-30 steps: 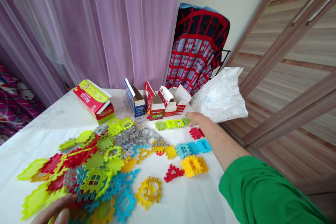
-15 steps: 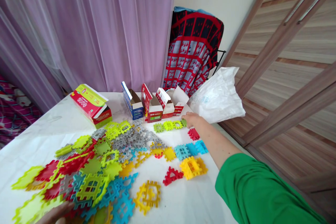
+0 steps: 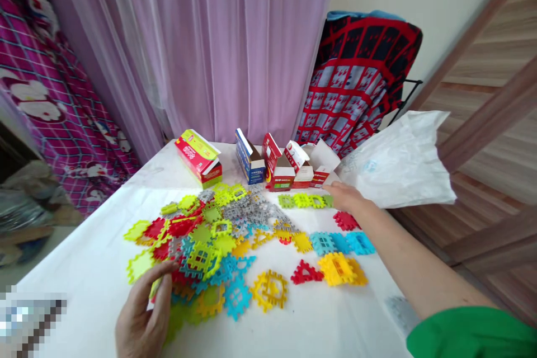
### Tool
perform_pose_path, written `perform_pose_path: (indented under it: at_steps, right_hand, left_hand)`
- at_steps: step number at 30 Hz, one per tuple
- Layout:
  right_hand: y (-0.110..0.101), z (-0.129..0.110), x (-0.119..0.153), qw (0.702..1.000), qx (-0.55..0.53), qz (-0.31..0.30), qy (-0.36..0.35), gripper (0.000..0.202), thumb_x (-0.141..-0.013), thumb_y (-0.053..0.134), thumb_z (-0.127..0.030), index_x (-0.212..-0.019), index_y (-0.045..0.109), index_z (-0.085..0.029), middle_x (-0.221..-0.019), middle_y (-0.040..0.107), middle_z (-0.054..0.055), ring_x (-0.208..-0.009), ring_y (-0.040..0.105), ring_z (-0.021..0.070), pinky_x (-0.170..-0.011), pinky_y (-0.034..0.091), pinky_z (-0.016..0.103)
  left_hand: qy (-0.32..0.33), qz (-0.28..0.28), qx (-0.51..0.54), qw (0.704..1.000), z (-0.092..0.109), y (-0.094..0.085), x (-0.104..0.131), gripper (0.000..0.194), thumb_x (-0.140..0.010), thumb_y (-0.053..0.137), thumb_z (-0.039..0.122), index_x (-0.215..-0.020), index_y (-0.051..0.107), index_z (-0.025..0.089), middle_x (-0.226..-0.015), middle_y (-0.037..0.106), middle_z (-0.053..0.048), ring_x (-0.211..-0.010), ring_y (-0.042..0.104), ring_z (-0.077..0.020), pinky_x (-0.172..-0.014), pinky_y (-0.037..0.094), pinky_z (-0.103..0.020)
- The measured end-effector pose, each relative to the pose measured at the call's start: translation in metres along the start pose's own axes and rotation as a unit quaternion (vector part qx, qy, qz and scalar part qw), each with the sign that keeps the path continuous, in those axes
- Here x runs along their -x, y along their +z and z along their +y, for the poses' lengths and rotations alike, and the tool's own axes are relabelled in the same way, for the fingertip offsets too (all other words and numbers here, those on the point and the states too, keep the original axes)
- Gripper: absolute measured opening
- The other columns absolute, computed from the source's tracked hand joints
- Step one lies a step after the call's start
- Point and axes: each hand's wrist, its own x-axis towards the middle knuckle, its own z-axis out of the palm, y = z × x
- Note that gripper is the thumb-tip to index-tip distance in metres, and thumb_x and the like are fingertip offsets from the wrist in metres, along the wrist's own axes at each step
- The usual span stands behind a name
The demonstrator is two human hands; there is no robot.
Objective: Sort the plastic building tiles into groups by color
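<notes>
A white table (image 3: 84, 268) fronts a purple curtain (image 3: 235, 39). The right hand (image 3: 346, 197), fingers loosely spread and flat, touches the green tile row (image 3: 304, 201) just before the open boxes (image 3: 285, 165). It should probably press evenly, keeping the row straight. The left hand (image 3: 140, 321) pinches a lime tile (image 3: 154, 289) at the near edge of the tile heap (image 3: 210, 240), left of the boxes.

A flat row of green interlocking tiles (image 3: 305, 201) lies near the counter's far edge; a loose multicoloured tile heap (image 3: 201, 246) spreads mid-counter.
</notes>
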Motion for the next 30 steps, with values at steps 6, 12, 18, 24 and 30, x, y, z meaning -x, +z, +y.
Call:
perform_pose_path:
  at_steps: [6,12,18,24,30]
  right_hand:
    - [-0.005,-0.095,0.047,0.973,-0.090,0.134,-0.166,0.041,-0.083,0.055,-0.017,-0.123,0.063,-0.022,-0.124,0.060,0.008,-0.115,0.053,0.0215,-0.099,0.038,0.030]
    - [-0.021,-0.230,0.088,0.918,-0.181,0.153,-0.319,0.026,-0.086,0.054,-0.022,-0.105,0.072,-0.025,-0.110,0.069,0.003,-0.105,0.057,0.0189,-0.093,0.039,0.029]
    - [-0.035,-0.299,0.096,0.943,-0.166,0.147,-0.250,0.034,-0.085,0.053,-0.048,-0.103,0.072,-0.028,-0.095,0.073,0.005,-0.099,0.060,0.0225,-0.082,0.044,0.031]
    - [-0.038,-0.321,0.096,0.962,-0.117,0.099,-0.225,0.036,-0.080,0.054,-0.050,-0.099,0.074,-0.026,-0.095,0.074,0.007,-0.096,0.064,0.0239,-0.078,0.045,0.031]
    - [-0.038,-0.321,0.100,0.961,-0.107,0.095,-0.236,0.030,-0.084,0.045,-0.027,-0.088,0.075,-0.026,-0.095,0.075,0.005,-0.091,0.067,0.0205,-0.074,0.045,0.028]
  left_hand:
    - [-0.037,0.003,0.053,0.998,0.000,0.006,-0.002,0.028,-0.083,0.054,0.043,-0.096,0.067,0.021,-0.092,0.073,-0.004,-0.090,0.067,-0.0206,-0.087,0.052,-0.032]
    - [-0.111,0.015,0.096,0.989,0.002,0.008,-0.008,0.030,-0.079,0.053,0.044,-0.092,0.068,0.021,-0.091,0.074,-0.004,-0.090,0.069,-0.0216,-0.086,0.053,-0.034]
    - [-0.119,0.014,0.120,0.985,-0.002,0.010,-0.011,0.030,-0.078,0.052,0.042,-0.094,0.067,0.021,-0.090,0.075,-0.005,-0.089,0.069,-0.0221,-0.086,0.053,-0.035]
    - [-0.140,0.020,0.131,0.981,-0.001,0.013,-0.009,0.031,-0.078,0.051,0.042,-0.094,0.067,0.021,-0.092,0.074,-0.005,-0.089,0.069,-0.0219,-0.084,0.053,-0.035]
    - [-0.133,0.027,0.130,0.982,-0.002,0.015,-0.008,0.032,-0.079,0.051,0.042,-0.096,0.067,0.020,-0.094,0.074,-0.007,-0.091,0.068,-0.0226,-0.086,0.052,-0.037]
